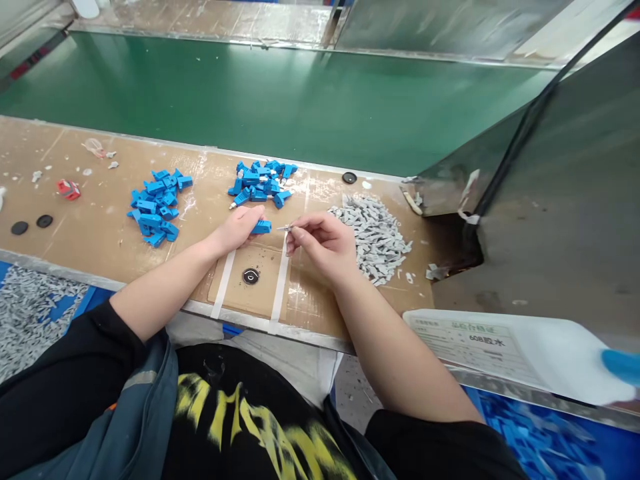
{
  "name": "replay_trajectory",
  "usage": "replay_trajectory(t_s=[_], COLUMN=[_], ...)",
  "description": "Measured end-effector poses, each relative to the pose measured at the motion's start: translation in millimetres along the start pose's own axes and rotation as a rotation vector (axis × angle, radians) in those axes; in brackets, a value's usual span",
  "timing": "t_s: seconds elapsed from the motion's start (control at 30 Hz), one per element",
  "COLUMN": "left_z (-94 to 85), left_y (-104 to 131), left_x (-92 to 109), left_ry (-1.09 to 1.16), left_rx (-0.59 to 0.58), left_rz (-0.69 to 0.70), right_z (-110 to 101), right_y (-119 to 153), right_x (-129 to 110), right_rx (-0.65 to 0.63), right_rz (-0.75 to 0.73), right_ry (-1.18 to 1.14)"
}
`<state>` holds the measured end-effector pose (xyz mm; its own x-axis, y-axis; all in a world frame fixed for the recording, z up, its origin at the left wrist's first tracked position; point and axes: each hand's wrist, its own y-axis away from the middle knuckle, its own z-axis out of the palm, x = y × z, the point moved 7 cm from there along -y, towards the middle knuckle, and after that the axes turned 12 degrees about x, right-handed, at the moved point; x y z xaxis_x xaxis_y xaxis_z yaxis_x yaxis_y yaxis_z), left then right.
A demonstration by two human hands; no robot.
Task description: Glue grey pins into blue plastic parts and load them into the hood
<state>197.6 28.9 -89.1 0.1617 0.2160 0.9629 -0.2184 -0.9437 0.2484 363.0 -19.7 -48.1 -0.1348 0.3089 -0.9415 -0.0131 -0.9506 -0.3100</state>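
Observation:
My left hand (pixel 241 227) is closed around a blue plastic part (pixel 262 227), whose end sticks out to the right. Facing it, my right hand (pixel 323 243) pinches a small grey plastic piece (pixel 286 229) pointing left. A narrow gap separates the two parts. Just beyond my left hand lies a pile of blue parts (pixel 260 181), and a second blue pile (pixel 156 205) is farther left. Beside my right hand spreads a heap of grey pieces (pixel 375 237). Below the hands, a round black lid (pixel 251 276) sits on the cardboard between two white tape strips.
A green conveyor belt (pixel 250 100) runs behind the cardboard-covered bench (pixel 110 247). At right stand a metal panel (pixel 560 200) and a white bottle (pixel 525 350) with a blue cap. Bins of grey pieces (pixel 35 320) and blue parts (pixel 545 433) are below. A red object (pixel 69 189) lies left.

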Motion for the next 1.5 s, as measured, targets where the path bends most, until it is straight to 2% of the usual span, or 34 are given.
replay_trajectory(t_s=[0.27,0.47,0.57,0.67,0.8,0.9,1.03,1.37,1.5], left_z=[1.9,1.4,2.9,2.9,-1.3,-4.8,-4.1,-7.6,-3.5], left_y=[4,2,3,5,9,10,10,6,9], left_x=[-1,-6,-4,7,19,24,21,15,25], left_ry=[0.001,-0.020,-0.055,-0.158,-0.304,-0.451,-0.556,-0.597,-0.674], left_rx=[-0.032,-0.041,-0.039,-0.013,0.037,0.092,0.141,0.214,0.192], left_rz=[-0.168,-0.159,-0.091,0.059,0.207,0.310,0.335,0.365,0.381], right_z=[5,9,12,13,7,8,14,21,17], right_y=[4,3,3,3,-1,-2,1,-1,-8], right_x=[2,-2,-6,-6,4,9,12,26,22], right_rx=[-0.097,-0.190,-0.236,-0.237,-0.180,-0.240,-0.317,-0.290,-0.274], right_rz=[-0.117,-0.164,-0.198,-0.221,-0.145,-0.193,-0.314,-0.444,-0.478], right_ry=[0.119,0.236,0.362,0.457,0.517,0.709,0.905,1.007,1.075])
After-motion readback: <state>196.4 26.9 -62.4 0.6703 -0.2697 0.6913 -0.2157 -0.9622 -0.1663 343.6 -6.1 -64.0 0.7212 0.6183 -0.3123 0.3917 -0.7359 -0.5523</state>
